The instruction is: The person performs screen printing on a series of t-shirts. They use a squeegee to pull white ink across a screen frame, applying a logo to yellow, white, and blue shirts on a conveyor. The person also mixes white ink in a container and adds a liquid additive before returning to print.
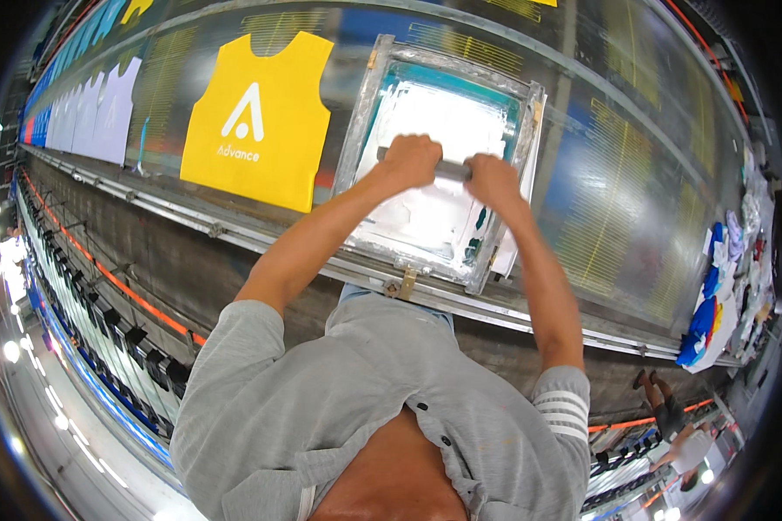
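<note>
Both of my hands grip a grey squeegee (450, 169) across a framed printing screen (362, 111) that has a teal border and is thickly covered with white ink (417, 226). My left hand (413, 161) is closed on the squeegee's left part, my right hand (493, 181) on its right end. The screen lies on a long flat printing table (626, 226) with a metal front rail (595, 339). Left of the screen lies a yellow sleeveless garment piece (252, 182) with a white printed design.
Pale lavender garment pieces (113, 126) and blue ones lie farther left. A pile of mixed cloth (725, 286) sits at the table's right end. A person (678, 447) stands beyond it at lower right. Black racks (122, 326) and an orange bar run along behind me.
</note>
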`<state>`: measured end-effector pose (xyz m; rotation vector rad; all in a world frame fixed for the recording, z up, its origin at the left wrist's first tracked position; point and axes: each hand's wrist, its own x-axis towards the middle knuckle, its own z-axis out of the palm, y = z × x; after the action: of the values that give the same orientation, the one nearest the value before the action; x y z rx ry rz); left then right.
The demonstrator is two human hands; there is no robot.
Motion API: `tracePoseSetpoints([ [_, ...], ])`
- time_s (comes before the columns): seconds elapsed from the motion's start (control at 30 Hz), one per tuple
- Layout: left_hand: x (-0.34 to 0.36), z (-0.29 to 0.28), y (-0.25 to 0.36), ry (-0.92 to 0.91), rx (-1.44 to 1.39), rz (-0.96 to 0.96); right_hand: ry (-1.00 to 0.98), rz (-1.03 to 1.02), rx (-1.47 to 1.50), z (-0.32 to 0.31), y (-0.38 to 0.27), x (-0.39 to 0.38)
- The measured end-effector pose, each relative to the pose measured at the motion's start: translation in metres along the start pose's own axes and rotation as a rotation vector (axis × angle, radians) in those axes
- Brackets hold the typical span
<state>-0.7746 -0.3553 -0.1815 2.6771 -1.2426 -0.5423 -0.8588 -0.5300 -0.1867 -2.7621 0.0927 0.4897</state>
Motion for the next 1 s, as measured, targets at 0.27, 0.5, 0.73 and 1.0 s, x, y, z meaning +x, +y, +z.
tracePoseSetpoints([
  [0.27, 0.132, -0.059, -0.070, -0.016, 0.094, -0.029, 0.183, -0.004, -0.048, -0.062, 0.057, 0.118],
  [0.5, 0.115, -0.042, -0.069, -0.011, 0.069, -0.045, 0.236, -0.006, -0.003, -0.035, 0.051, 0.108],
  [0.73, 0.006, -0.003, -0.036, -0.030, 0.020, -0.055, 0.265, -0.116, 0.011, 0.016, 0.006, 0.011],
  [1.0, -0.113, 0.056, -0.003, 0.030, -0.043, -0.062, 0.294, -0.141, 0.089, 0.079, -0.042, -0.093],
])
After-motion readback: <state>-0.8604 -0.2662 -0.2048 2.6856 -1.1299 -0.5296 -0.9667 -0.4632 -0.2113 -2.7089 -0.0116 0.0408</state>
